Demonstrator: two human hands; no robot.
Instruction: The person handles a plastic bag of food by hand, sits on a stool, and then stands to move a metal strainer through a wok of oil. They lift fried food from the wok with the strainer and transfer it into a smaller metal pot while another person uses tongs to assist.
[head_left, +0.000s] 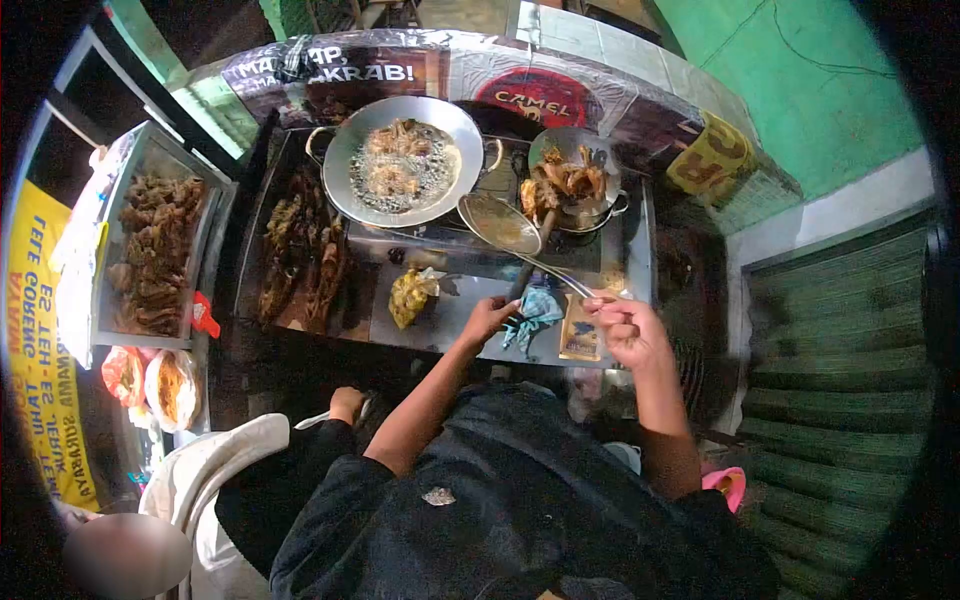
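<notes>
My right hand (630, 325) is closed round the thin metal handle of a wire strainer (502, 224). The strainer's round mesh lies between the two pans, beside the smaller one. My left hand (490, 322) is closed at the lower end of a long dark handle (519, 283), which runs up behind the strainer; the tool's head cannot be made out. Browned fried pieces (570, 182) sit in the smaller pan (570, 143). Food fries in bubbling oil in the large wok (343, 150). A blue patterned cloth (537, 313) lies between my hands.
A yellow-filled plastic bag (410, 296) and a brown packet (580, 330) lie on the counter (375, 325). Dark fried food (300, 250) lies left of the wok. A glass case (205, 250) stands further left. Another person's hand (347, 403) is at lower left.
</notes>
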